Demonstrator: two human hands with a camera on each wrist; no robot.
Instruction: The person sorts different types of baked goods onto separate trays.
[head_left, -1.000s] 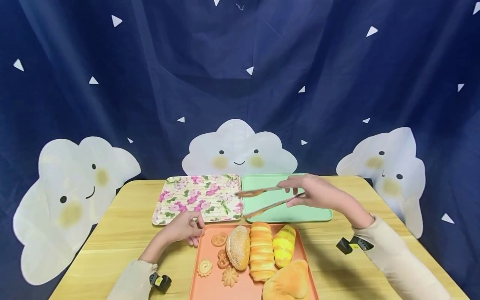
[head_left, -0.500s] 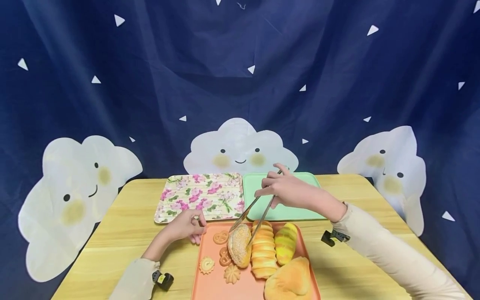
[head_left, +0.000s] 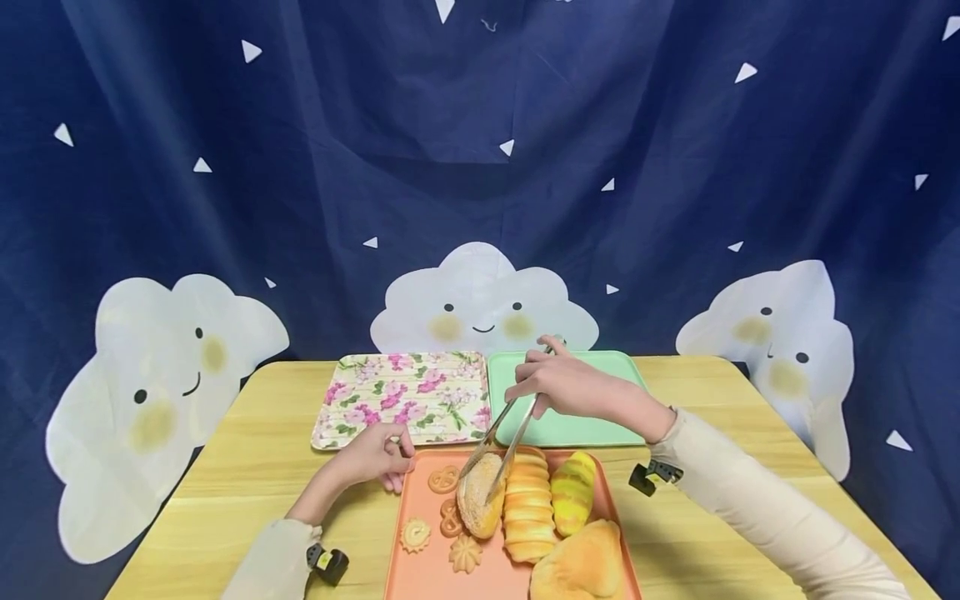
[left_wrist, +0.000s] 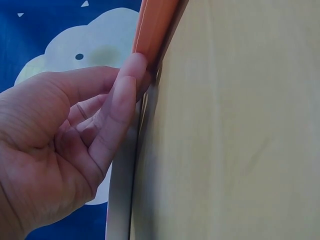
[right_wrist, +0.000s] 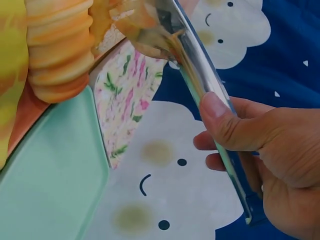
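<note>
My right hand grips metal tongs, thumb on one arm and fingers round the other. The ends of the tongs straddle a seeded bread roll on the orange tray. With thumb and fingertips my left hand pinches that tray's far left corner, seen close in the left wrist view. To the right of the roll lie a ridged bread, a yellow striped bread and a rounded bun. Pretzel cookies and a flower-shaped cookie lie to its left.
Behind the orange tray are a floral tray and, beside it, a mint green tray under my right hand. All stand on a wooden table. A dark blue curtain with clouds hangs behind the table.
My right hand has swung left and brought the tongs from over the mint tray down onto the seeded roll, their ends drawing closer about it. The left hand stays at the tray corner.
</note>
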